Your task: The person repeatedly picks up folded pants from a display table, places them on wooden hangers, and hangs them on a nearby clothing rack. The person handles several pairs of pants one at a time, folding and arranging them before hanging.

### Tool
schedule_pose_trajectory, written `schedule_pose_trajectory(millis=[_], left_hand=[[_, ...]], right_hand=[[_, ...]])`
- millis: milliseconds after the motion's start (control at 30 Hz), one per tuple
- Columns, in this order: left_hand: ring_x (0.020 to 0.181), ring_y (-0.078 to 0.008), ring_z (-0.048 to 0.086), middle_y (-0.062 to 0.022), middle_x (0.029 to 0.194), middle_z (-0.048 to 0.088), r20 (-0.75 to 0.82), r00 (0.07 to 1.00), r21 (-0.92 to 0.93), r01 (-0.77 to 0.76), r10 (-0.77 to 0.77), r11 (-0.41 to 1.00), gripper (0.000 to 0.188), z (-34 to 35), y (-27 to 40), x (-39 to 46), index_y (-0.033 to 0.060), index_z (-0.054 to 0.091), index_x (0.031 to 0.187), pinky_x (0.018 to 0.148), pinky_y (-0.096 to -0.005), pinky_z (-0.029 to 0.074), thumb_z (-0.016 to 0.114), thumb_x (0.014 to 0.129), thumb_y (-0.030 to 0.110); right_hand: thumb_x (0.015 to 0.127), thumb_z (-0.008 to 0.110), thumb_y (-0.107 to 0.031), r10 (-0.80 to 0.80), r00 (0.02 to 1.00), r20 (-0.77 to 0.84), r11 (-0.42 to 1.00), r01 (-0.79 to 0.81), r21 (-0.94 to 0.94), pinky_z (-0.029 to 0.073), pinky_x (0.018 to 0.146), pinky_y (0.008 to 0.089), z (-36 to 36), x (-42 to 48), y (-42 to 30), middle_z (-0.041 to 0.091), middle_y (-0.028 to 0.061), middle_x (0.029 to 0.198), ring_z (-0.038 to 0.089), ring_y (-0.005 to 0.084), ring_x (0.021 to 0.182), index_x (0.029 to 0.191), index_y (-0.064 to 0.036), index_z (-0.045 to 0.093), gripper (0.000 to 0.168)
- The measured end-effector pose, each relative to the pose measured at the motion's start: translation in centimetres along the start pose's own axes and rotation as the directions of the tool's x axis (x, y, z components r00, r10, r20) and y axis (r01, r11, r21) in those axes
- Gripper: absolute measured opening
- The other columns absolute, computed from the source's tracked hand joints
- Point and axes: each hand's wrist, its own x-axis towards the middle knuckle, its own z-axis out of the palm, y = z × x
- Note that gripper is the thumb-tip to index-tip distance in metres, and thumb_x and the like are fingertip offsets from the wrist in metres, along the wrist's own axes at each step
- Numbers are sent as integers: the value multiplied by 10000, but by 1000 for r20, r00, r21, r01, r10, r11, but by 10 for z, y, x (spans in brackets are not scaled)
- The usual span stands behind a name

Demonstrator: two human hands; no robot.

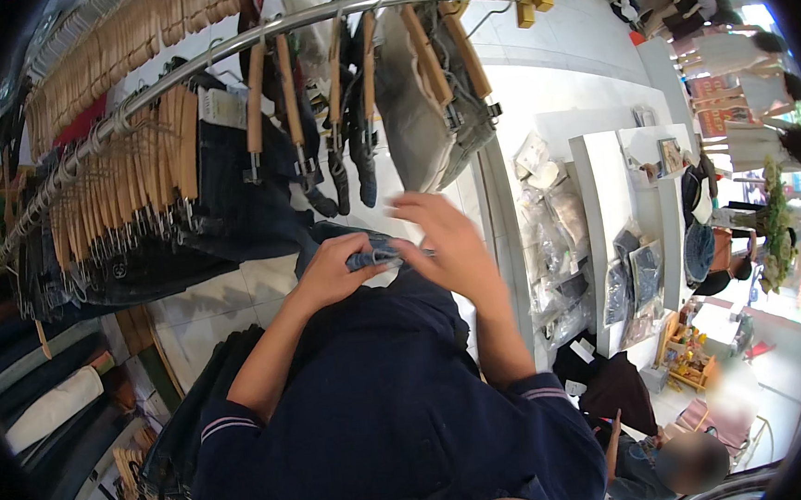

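My left hand point(336, 272) is closed around the folded waistband of a pair of blue denim jeans point(366, 259) in front of my body. Part of the denim hangs below and beyond that hand. My right hand point(449, 246), slightly blurred, is at the other end of the waistband. Its fingers are spread away from the thumb, and the thumb overlaps the denim edge. Whether the thumb presses on the cloth is unclear. Just beyond my hands, grey trousers point(416, 123) hang from a wooden clip hanger point(425, 56).
A metal clothes rail point(219, 51) crosses ahead, carrying many wooden hangers with dark jeans. Folded trousers point(57, 413) lie at the left. Bagged garments point(552, 232) rest on a white counter point(601, 236) at the right. A seated person point(646, 470) is at lower right; several people stand farther off.
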Motion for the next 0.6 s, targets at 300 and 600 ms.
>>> schedule_pose_trajectory(millis=[300, 600], left_hand=[[613, -215, 466, -48, 688, 466, 188, 949, -217, -209, 251, 953, 353, 34, 106, 59, 39, 515, 742, 563, -320, 359, 840, 768, 174], [690, -77, 374, 11, 797, 456, -23, 974, -422, -212, 223, 881, 357, 113, 179, 149, 35, 521, 840, 602, -226, 298, 794, 869, 263]], right_hand=[[853, 719, -126, 662, 736, -142, 744, -669, 1, 506, 829, 346, -132, -164, 77, 658, 123, 1098, 631, 255, 908, 1145, -39, 626, 318], [718, 863, -352, 498, 787, -365, 832, -315, 457, 442, 1021, 403, -136, -253, 164, 666, 87, 1222, 584, 262, 1159, 1266, -48, 621, 672]])
